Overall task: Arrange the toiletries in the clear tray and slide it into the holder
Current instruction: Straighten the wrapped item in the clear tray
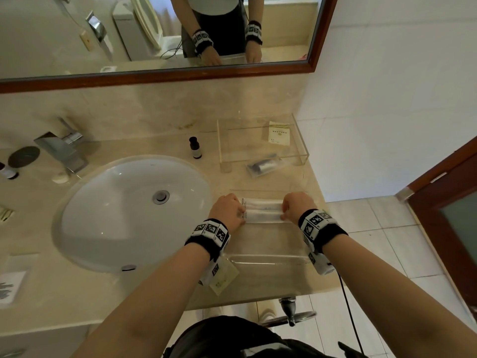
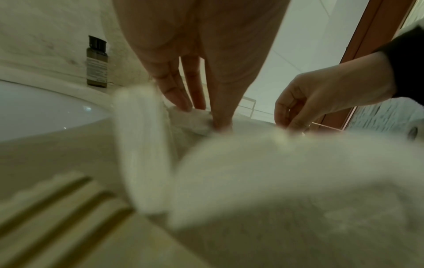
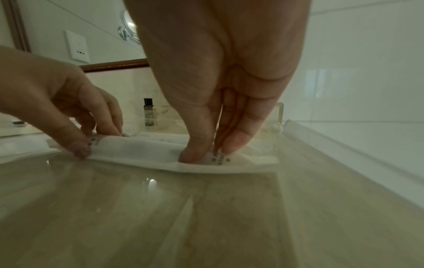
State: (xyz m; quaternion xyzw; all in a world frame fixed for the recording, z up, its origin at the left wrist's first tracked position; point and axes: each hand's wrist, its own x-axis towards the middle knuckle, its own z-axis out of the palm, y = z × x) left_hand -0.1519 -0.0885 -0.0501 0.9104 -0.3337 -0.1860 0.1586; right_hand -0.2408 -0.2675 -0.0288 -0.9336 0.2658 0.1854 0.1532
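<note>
A clear tray [image 1: 268, 260] lies on the counter in front of me. Two long white packets lie side by side across its far part: one further back [image 1: 262, 202] and a nearer one [image 1: 262, 217]. My left hand [image 1: 241, 215] pinches the left end of the nearer white packet [image 3: 146, 152], and my right hand [image 1: 284, 214] pinches its right end between thumb and fingers [image 3: 234, 146]. The clear holder [image 1: 302, 151] stands behind the tray with a cream packet [image 1: 277, 133] on it. A dark packet [image 1: 263, 166] lies at its front edge.
A small dark bottle [image 1: 195, 148] stands left of the holder, by the white sink [image 1: 134, 213]. Another cream packet [image 1: 223, 279] lies under my left wrist near the counter's front edge. The tap [image 1: 62, 148] is at far left, and a tiled wall runs along the right.
</note>
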